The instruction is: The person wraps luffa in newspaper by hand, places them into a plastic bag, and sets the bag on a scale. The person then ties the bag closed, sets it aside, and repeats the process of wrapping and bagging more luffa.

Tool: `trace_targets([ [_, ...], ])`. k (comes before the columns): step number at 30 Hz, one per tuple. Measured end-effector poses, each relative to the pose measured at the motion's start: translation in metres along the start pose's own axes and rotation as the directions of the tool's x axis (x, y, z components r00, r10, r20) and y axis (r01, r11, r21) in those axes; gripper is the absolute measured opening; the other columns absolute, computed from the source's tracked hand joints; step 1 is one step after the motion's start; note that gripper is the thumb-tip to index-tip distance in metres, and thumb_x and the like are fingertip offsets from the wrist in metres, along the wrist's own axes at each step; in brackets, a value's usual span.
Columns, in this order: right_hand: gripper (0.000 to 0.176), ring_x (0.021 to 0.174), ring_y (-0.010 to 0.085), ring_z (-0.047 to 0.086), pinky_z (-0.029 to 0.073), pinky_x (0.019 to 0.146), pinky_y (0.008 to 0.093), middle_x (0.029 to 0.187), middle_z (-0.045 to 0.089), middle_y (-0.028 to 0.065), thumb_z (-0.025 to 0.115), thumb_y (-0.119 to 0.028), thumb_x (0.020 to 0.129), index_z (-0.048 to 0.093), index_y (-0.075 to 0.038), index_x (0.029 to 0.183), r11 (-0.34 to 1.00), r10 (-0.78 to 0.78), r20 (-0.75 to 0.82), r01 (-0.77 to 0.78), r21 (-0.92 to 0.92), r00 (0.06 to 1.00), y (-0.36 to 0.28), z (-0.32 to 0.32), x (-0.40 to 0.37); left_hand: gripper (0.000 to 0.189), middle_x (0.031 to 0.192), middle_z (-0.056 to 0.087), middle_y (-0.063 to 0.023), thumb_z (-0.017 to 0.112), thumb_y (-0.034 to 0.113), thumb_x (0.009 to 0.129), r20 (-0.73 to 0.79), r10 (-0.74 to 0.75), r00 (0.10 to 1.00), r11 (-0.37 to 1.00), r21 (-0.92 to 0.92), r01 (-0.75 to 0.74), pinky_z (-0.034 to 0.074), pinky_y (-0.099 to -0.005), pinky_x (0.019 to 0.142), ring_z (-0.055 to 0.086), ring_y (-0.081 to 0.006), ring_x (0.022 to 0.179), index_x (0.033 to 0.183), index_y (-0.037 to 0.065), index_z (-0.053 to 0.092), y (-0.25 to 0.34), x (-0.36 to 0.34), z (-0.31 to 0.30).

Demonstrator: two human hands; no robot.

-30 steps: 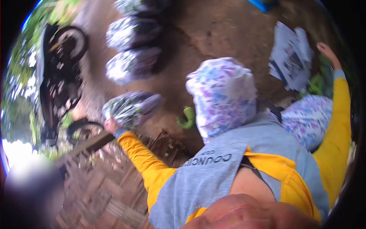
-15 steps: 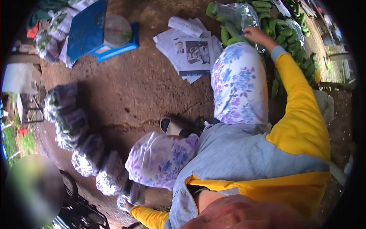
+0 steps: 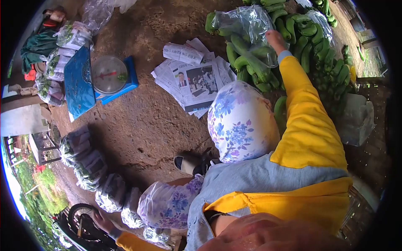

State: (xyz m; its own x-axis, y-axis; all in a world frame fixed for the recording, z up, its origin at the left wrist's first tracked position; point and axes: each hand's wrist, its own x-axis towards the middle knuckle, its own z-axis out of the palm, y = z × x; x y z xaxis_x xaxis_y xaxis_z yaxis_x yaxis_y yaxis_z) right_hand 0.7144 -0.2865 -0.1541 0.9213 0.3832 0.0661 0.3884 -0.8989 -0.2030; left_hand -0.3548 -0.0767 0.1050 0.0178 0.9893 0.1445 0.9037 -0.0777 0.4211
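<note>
My right hand point(image 3: 275, 40) is closed at the edge of a clear plastic bag point(image 3: 251, 27), which lies over long green gourds point(image 3: 259, 67) on the ground. More green gourds point(image 3: 307, 31) are heaped beyond and beside this hand. My left hand point(image 3: 102, 221) is in the air at the lower left, fingers stretched out and holding nothing. Near it stands a curved row of plastic-wrapped, paper-rolled bundles point(image 3: 111, 192), some showing green inside. The closest bundle point(image 3: 157, 236) sits beside my left sleeve, partly hidden by my knee.
Sheets of newspaper point(image 3: 201, 81) lie on the dirt floor before my knees. A blue dial scale point(image 3: 119, 90) stands further left, with more wrapped bundles point(image 3: 50, 90) behind it. A motorcycle wheel point(image 3: 81, 217) is at lower left. A pale container point(image 3: 356, 119) is at right.
My left hand has let go of the nearest wrapped bundle and moved away to the left, its fingers opening. My right hand stays at the plastic bag. The view has shifted.
</note>
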Motion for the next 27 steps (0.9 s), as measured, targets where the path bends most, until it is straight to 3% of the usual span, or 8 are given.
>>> trace_targets([
  [5,0.037,0.089,0.0352,0.062,0.049,0.073,0.0395,0.094,0.066,0.0178,0.059,-0.04,0.078,0.067,-0.009,0.097,0.96,0.276,-0.094,-0.27,0.074,0.957,0.053,-0.037,-0.016,0.04,0.13,0.045,-0.0204,0.058,0.016,0.087,0.203,0.532,0.822,0.797,0.209,-0.567,0.034,-0.0435,0.101,0.042,-0.0353,0.122,0.123,0.002,0.049,0.244,0.053,0.074],
  [9,0.075,0.087,0.0272,0.059,0.047,0.076,0.0428,0.096,0.063,0.0122,0.059,-0.066,0.071,0.058,-0.006,0.115,0.57,0.434,0.499,-0.658,0.493,0.75,0.078,-0.039,-0.111,0.045,0.132,0.043,-0.0197,0.064,0.011,0.078,0.373,0.689,0.621,0.663,0.021,-0.748,0.034,-0.0422,0.101,0.042,-0.0357,0.121,0.12,0.002,0.05,0.358,0.039,0.133],
  [11,0.055,0.086,0.0197,0.056,0.044,0.072,0.0418,0.097,0.06,0.0042,0.066,-0.054,0.074,0.057,-0.012,0.109,0.443,0.303,0.649,-0.706,0.552,0.698,0.094,0.001,-0.105,0.045,0.132,0.043,-0.0205,0.066,0.011,0.076,0.418,0.752,0.51,0.602,-0.121,-0.789,0.036,-0.0423,0.1,0.042,-0.0369,0.121,0.118,0.003,0.051,0.392,0.029,0.156],
  [18,0.033,0.077,0.0179,0.052,0.042,0.071,0.037,0.082,0.057,0.001,0.066,-0.036,0.079,0.064,-0.01,0.099,0.226,0.184,0.438,-0.472,0.852,0.88,0.026,-0.073,-0.064,0.045,0.13,0.045,-0.0204,0.067,0.014,0.075,0.372,0.87,0.322,0.436,-0.279,-0.856,0.038,-0.0428,0.097,0.046,-0.038,0.117,0.117,0.005,0.052,0.457,-0.01,0.18],
  [21,0.043,0.091,0.015,0.057,0.045,0.08,0.0326,0.094,0.063,0.0087,0.061,-0.033,0.083,0.059,-0.005,0.116,0.619,-0.223,-0.135,0.247,0.746,0.965,0.158,0.07,-0.034,0.044,0.129,0.046,-0.0199,0.067,0.015,0.076,0.36,0.877,0.319,0.438,-0.324,-0.838,0.039,-0.0425,0.096,0.047,-0.0379,0.115,0.116,0.005,0.052,0.461,-0.015,0.177],
  [22,0.037,0.098,0.0147,0.057,0.045,0.084,0.0332,0.102,0.064,0.0113,0.059,-0.028,0.085,0.062,-0.002,0.111,0.283,0.052,0.048,-0.06,0.957,0.998,0.125,0.049,-0.076,0.044,0.129,0.046,-0.0198,0.067,0.016,0.076,0.368,0.872,0.323,0.45,-0.344,-0.824,0.039,-0.0424,0.095,0.048,-0.0378,0.115,0.116,0.005,0.052,0.456,-0.017,0.177],
  [24,0.028,0.072,0.0141,0.058,0.045,0.063,0.0302,0.087,0.065,0.0079,0.06,-0.027,0.085,0.065,-0.003,0.096,0.435,0.184,0.352,-0.397,0.808,0.918,0.105,0.03,-0.11,0.043,0.127,0.047,-0.0202,0.067,0.017,0.077,0.412,0.846,0.34,0.488,-0.338,-0.805,0.04,-0.0415,0.094,0.048,-0.0377,0.114,0.115,0.003,0.053,0.447,-0.018,0.179],
  [27,0.023,0.049,0.0123,0.047,0.036,0.044,0.0278,0.065,0.055,0.0027,0.061,-0.03,0.083,0.06,-0.008,0.077,0.521,0.093,0.119,-0.15,0.841,0.989,0.128,0.087,-0.086,0.04,0.125,0.049,-0.0205,0.066,0.019,0.078,0.488,0.805,0.338,0.533,-0.343,-0.773,0.042,-0.0402,0.093,0.05,-0.0377,0.111,0.113,0.002,0.054,0.443,-0.015,0.178],
])
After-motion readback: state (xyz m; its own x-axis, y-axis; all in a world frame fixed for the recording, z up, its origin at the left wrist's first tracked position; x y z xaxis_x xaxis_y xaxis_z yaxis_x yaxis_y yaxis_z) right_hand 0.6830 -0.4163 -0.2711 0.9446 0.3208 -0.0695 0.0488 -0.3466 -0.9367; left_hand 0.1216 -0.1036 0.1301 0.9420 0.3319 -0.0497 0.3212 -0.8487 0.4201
